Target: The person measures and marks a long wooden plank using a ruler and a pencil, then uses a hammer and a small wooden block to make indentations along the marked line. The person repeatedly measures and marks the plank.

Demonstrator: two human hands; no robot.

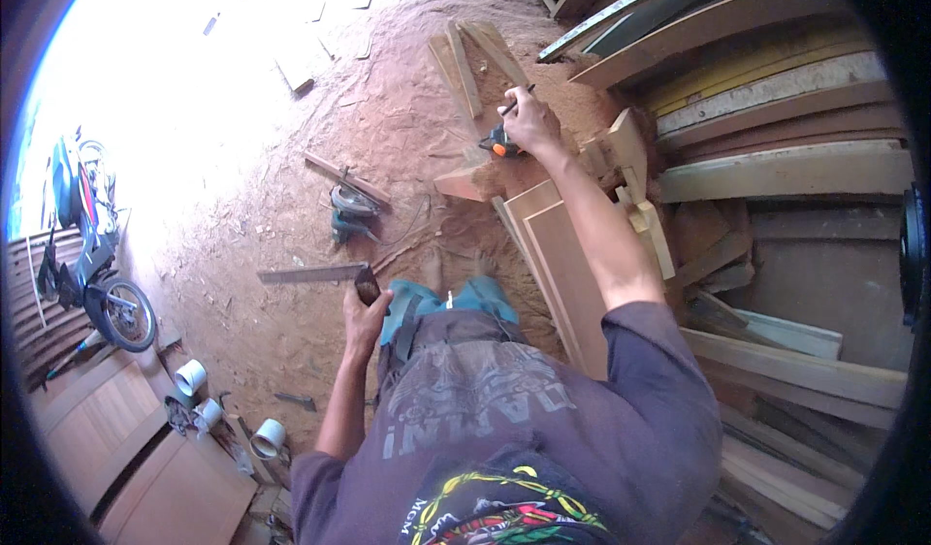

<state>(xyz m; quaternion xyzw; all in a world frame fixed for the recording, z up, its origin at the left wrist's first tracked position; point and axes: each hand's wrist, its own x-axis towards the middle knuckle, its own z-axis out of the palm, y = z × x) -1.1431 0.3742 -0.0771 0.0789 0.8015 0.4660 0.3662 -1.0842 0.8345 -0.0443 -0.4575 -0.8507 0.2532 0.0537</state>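
Observation:
My left hand (363,318) is closed round the dark handle of a try square (312,274), whose long thin blade points left above the dirt floor. Farther forward and to the right, my right hand (531,121) grips a dark pencil-like stick (517,99). Just below that hand is a small black and orange tool (500,144), partly covered, so I cannot tell its kind. Cut wooden pieces (465,65) lie beyond it. A wooden panel (555,254) leans beneath my right forearm.
A circular saw (351,213) rests on the floor by a narrow board (330,172). Stacked planks (786,172) fill the right side. At left stand a motorcycle (92,244), several white cups (190,377) and wooden panels (170,482). Wood blocks (630,152) are piled near my right arm.

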